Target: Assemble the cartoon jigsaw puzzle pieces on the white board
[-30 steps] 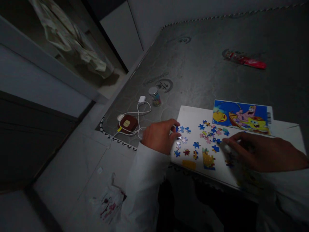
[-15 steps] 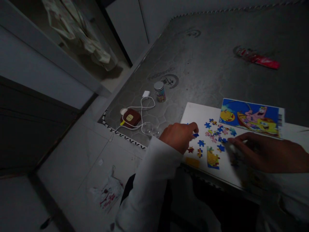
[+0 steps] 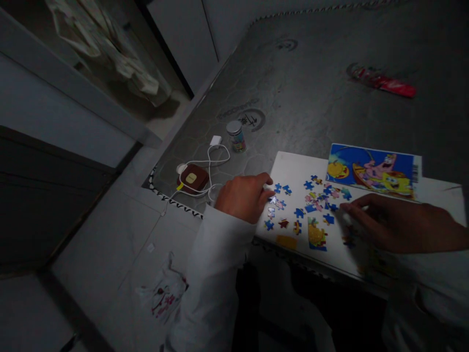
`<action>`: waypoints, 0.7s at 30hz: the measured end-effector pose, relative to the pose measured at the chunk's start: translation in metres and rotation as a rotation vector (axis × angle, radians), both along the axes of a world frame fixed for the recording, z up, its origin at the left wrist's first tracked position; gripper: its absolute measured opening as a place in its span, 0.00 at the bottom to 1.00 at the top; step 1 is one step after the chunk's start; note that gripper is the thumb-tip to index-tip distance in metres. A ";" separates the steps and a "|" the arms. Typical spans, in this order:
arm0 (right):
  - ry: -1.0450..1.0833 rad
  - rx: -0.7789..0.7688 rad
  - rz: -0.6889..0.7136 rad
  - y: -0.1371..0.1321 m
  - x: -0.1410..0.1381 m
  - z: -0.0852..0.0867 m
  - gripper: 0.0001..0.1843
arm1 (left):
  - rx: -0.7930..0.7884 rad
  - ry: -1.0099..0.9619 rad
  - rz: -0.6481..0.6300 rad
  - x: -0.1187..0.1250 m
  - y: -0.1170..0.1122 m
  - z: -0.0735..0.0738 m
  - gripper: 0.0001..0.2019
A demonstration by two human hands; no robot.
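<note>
The thumb and index finger of your left hand (image 3: 242, 198) stand apart at the board's left edge, right beside a group of blue puzzle pieces (image 3: 287, 189); whether the thumb touches the piece under its tip, you can't tell. The fingertips of your right hand (image 3: 406, 222) are drawn close together next to a blue piece by the middle cluster (image 3: 322, 198); what they may grip is too dark to make out.

Between your hands, loose pieces lie spread over the white board (image 3: 295, 166), with a joined burger section (image 3: 316, 233) towards you and a flat yellow-orange patch (image 3: 287, 241) near the front edge. Your right hand and its shadow hide much of the board's right part, where a few dim pieces (image 3: 350, 236) lie. The picture card (image 3: 372, 170) covers part of the board's far side.

Just left of your left hand, a looped white cable (image 3: 219, 161) runs over a brown case (image 3: 193, 179) to a white plug (image 3: 216, 141). Beyond stands a silver-lidded jar (image 3: 236, 138), upright on the grey mattress (image 3: 311, 98). Farther off to the right, well apart, lies a red packet (image 3: 384, 84). Down on the floor (image 3: 117, 244) is a crumpled plastic bag (image 3: 166, 293).
</note>
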State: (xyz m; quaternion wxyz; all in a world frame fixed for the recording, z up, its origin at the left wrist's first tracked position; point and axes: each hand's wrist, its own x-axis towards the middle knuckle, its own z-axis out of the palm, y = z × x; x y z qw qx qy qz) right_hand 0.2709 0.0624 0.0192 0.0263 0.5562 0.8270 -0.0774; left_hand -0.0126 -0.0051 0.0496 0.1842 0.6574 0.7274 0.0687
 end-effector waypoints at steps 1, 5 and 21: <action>0.000 0.047 -0.005 -0.006 -0.005 0.002 0.23 | -0.004 0.013 0.000 -0.001 -0.001 0.003 0.13; 0.086 0.026 0.144 -0.024 -0.028 0.006 0.22 | -0.093 0.060 0.008 -0.001 -0.005 0.009 0.12; 0.065 -0.003 0.273 -0.007 -0.037 -0.028 0.15 | -0.299 0.075 0.033 -0.004 -0.009 0.004 0.07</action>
